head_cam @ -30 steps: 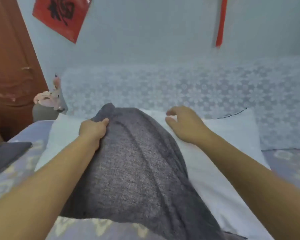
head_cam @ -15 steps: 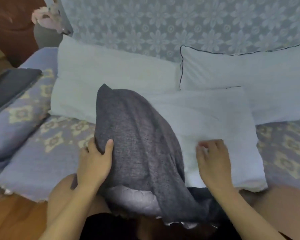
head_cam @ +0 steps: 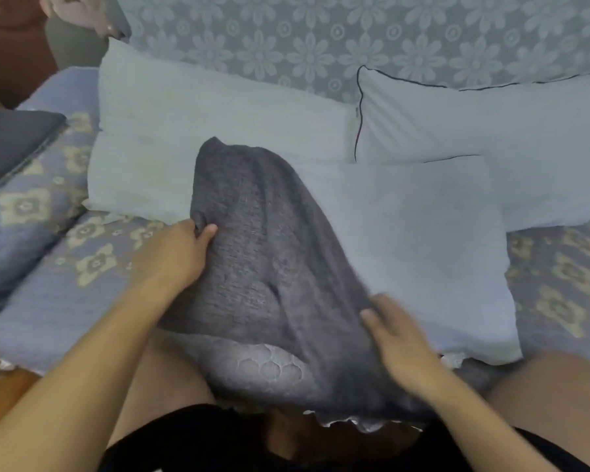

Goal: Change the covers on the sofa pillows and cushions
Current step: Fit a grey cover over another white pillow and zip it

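Left hand (head_cam: 176, 253) pinches the grey cover's (head_cam: 269, 267) left edge, thumb on top. Cover sits half over the white pillow (head_cam: 406, 240) at the sofa seat's (head_cam: 65, 301) front edge, against my lap. Right hand (head_cam: 397, 338) lies flat on the cover, fingers relaxed. Best to tug both sides evenly toward me, so the corner seats.

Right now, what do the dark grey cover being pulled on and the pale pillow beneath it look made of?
The dark grey cover looks like coarse woven or knitted fabric, matte with a flecked, heathered grain. The pale pillow looks like soft matte cloth, probably cotton or similar; blur hides the weave. The left hand grips the cover's edge.
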Tool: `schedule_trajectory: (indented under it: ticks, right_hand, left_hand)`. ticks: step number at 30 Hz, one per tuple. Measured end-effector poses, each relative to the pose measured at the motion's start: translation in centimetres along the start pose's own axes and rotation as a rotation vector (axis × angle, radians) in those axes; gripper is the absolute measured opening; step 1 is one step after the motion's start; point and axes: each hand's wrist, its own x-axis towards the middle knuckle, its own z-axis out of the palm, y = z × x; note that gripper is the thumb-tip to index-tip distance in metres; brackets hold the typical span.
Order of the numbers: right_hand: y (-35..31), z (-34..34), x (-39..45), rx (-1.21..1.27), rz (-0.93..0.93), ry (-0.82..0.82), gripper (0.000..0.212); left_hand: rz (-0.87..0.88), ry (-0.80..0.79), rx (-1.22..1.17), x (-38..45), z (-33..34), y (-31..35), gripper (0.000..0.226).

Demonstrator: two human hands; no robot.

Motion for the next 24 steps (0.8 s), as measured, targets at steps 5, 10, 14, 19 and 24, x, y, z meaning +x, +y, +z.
schedule_trajectory:
  ticks: [5,10,14,19,24]
  right_hand:
    - [4.0,-6.8,5.8,-0.143,0.138,0.506,0.022]
    - [6.5,-4.2,3.8,-0.193,0.099,0.238,0.025]
    - [5.9,-4.1,4.3,-0.154,0.210,0.311,0.026]
    - [-0.2,-0.5,2.0,-0.181,-0.091,0.755,0.019]
    - [-4.7,8.4,-1.3,-0.496,-0.734,0.209,0.015]
  left_hand:
    - [-0.073,0.020,-0.023,1.4,1.6,-1.4,0.054]
    - [-0.067,-0.015,-0.266,0.5,2.7,-2.5,0.050]
    - [-0.154,-0.081,-0.609,-2.5,1.7,-4.8,0.034]
    - [0.006,0.179,-0.335,-11.8,1.4,-5.1,0.027]
    - [0.249,0.163,0.085,-14.7,6.4,-1.0,0.038]
